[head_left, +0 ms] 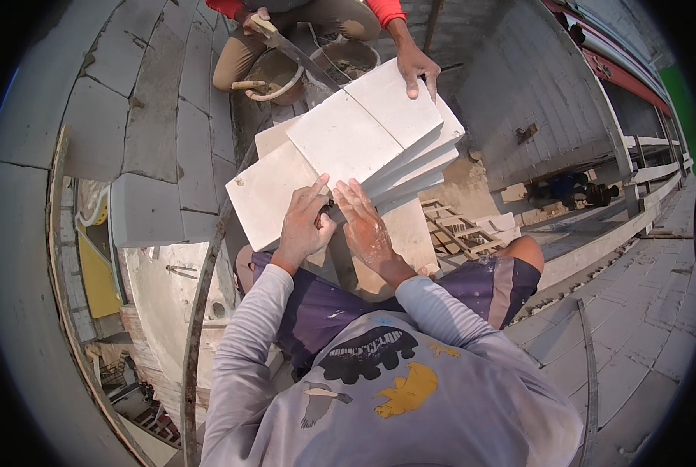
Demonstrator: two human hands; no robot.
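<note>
A white lightweight concrete block (348, 144) lies on top of a stack of similar blocks, with a straight dark line across it. My left hand (305, 226) rests at its near edge, fingers stretched forward and thumb bent inward. Beside it, my right hand (366, 233) presses its extended fingers against the same edge; neither hand visibly grips anything. Opposite me, a co-worker in red sleeves holds a handsaw (301, 56), its blade reaching the line on the block. That person's other hand (416, 68) steadies the block's far corner. Under my left hand lies another white block (268, 194).
Two mortar buckets (280, 78) stand near the co-worker, a wooden-handled tool in one. Grey block walls (149, 124) rise at left and right. A wooden ladder-like frame (461, 229) lies lower down at right. Thin upright bars (200, 335) stand close to my left arm.
</note>
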